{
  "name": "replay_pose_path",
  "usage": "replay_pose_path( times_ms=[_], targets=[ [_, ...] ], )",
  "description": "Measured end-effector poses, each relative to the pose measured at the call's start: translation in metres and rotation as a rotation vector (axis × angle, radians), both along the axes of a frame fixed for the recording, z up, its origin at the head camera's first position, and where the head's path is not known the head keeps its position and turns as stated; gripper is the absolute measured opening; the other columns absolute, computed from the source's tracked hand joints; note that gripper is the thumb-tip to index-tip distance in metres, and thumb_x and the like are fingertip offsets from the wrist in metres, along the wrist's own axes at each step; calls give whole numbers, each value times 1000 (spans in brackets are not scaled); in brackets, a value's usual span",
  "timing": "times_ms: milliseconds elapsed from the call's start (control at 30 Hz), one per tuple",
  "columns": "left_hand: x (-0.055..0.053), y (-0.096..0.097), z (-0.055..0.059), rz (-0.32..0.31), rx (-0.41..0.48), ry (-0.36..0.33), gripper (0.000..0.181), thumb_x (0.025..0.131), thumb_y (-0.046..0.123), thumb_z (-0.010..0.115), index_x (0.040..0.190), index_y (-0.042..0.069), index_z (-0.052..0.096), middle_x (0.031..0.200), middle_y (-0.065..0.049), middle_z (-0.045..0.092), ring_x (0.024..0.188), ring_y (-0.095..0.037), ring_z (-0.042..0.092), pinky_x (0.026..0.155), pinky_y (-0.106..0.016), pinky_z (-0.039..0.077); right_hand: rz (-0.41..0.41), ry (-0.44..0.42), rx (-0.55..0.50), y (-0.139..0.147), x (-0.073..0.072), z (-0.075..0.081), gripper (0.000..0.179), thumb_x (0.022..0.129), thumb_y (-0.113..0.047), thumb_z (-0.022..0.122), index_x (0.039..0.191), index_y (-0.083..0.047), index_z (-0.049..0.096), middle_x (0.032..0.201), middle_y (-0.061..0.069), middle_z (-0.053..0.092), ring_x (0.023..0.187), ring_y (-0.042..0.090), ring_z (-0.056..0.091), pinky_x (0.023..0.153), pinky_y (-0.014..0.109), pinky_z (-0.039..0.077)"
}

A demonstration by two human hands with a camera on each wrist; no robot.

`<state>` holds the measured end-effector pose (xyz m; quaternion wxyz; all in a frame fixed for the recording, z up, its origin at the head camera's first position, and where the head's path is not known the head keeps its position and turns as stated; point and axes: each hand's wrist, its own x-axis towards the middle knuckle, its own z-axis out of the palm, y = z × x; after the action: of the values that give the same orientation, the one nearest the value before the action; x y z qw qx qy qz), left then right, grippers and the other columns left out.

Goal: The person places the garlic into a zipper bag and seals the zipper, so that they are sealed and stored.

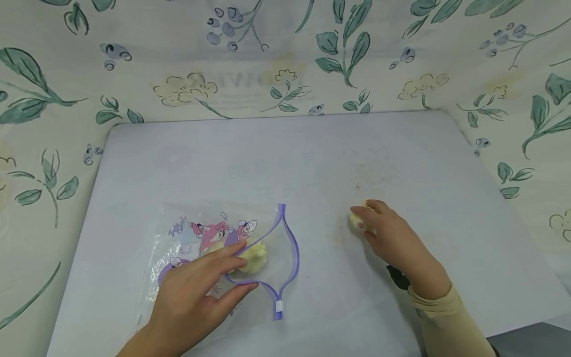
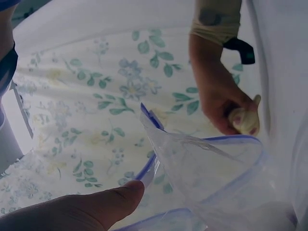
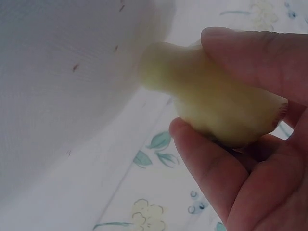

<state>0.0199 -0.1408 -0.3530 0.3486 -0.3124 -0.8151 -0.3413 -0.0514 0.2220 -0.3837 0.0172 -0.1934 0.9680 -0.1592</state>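
A clear zip bag (image 1: 272,263) with a purple zip edge and pink and purple cartoon prints lies on the table, its mouth spread open to the right. Inside the mouth sits a pale yellow, knobbly piece of ginger (image 1: 255,258). My left hand (image 1: 192,292) rests over the bag, fingers extended, holding back the upper edge; its thumb (image 2: 127,195) touches the purple strip. To the right, my right hand (image 1: 394,238) grips another piece of ginger (image 3: 216,91), smooth with a rounded knob and reddish marks, between thumb and fingers, low over the table.
The white table (image 1: 250,158) has small brown crumbs near the right hand. A white slider (image 1: 279,306) sits at the near end of the zip. Floral cloth (image 1: 285,59) hangs behind and beside the table. A dark grey surface (image 1: 531,342) shows at the lower right.
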Motion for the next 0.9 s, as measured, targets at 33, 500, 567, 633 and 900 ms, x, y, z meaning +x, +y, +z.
replay_pose_path(
  times_ms=[33,500,567,633,900],
  targets=[
    [0,0,0,-3,2,0,40,96,47,66,92,8,75,101,-10,79,86,-22,77,78,-19,59,3,3,1,0,0,0,58,81,8,77,135,-9,61,133,24,57,107,40,66,82,52,57],
    [1,-1,-1,-9,-2,-28,40,96,48,66,93,8,75,103,-10,79,87,-23,77,86,-16,56,11,2,1,-2,0,0,58,81,8,78,134,-7,61,131,23,58,104,38,67,81,49,58],
    [1,-1,-1,-11,-2,-27,40,96,47,66,93,8,75,103,-10,79,87,-23,77,87,-15,56,5,-3,3,-2,0,1,57,81,7,77,134,-8,61,132,23,58,105,38,67,82,50,58],
    [1,-1,-1,-10,-1,-26,40,96,47,66,93,8,74,103,-10,79,87,-23,77,88,-15,56,1,-9,4,-2,0,1,57,81,7,77,135,-8,61,133,24,57,106,39,66,83,51,58],
    [1,-1,-2,-11,4,-31,41,96,47,66,93,8,74,103,-10,79,88,-22,77,89,-14,55,-3,-16,0,-2,0,0,57,82,7,77,135,-8,61,133,23,57,109,39,66,85,52,57]
  ],
)
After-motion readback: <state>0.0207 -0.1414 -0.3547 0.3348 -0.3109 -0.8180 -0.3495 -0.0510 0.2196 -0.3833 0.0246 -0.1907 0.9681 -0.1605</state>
